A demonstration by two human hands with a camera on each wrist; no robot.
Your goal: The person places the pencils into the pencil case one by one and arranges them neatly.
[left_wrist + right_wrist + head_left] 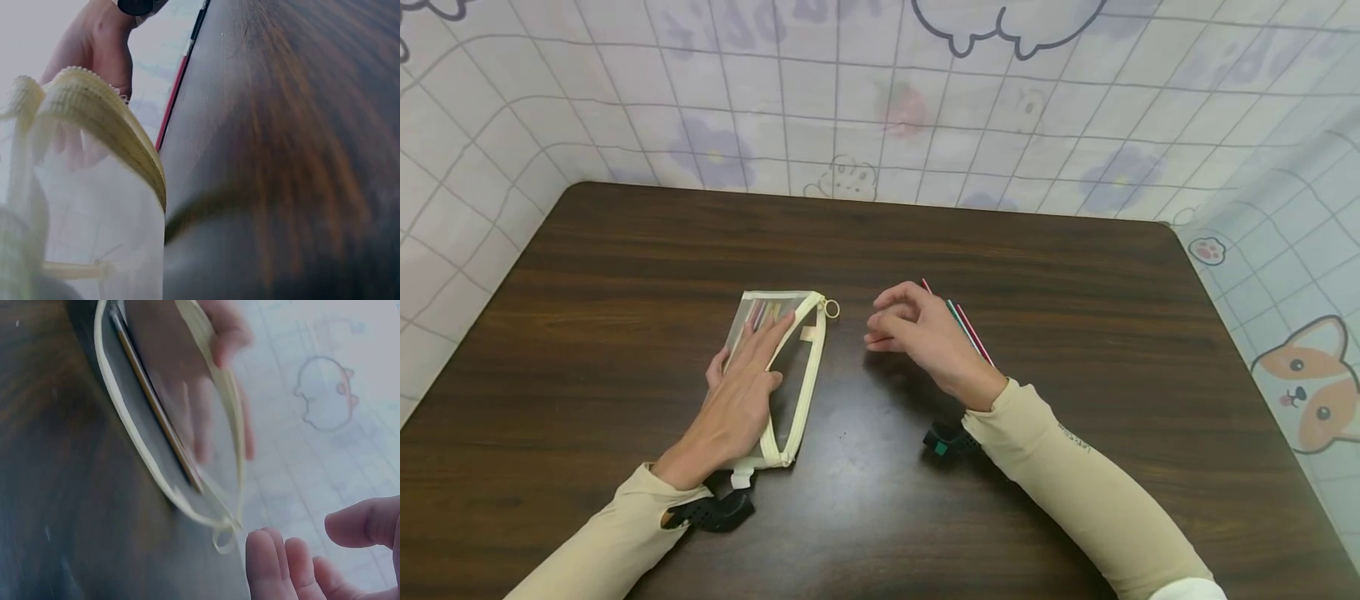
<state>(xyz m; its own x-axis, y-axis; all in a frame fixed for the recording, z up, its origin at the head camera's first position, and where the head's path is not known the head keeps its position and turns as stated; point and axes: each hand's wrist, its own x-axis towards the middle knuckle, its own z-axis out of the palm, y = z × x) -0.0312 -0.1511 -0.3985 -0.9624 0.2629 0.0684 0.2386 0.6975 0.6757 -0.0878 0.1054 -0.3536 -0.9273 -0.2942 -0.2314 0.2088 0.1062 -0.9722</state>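
Observation:
A clear zip pencil case (806,385) with cream trim lies on the table, its mouth gaping to the right. My left hand (739,404) lies over its upper sheet, the thumb hooked at the cream edge and the fingers outside, pinching that side. Several pencils (758,314) show through the clear plastic; a gold-brown pencil (150,397) appears inside the mouth in the right wrist view. To the right of the case, my right hand (928,337) hovers with loosely bent fingers and nothing between them. Under and beyond it lie a red pencil (974,333) and a teal pencil (954,312), partly hidden.
A dark wood-grain table (1060,333) carries everything. Behind and at the sides hangs a white gridded cloth (865,108) with cartoon prints. The case's zipper ring (831,309) sticks out at its far right corner. Black wrist cameras (718,510) are strapped to both wrists.

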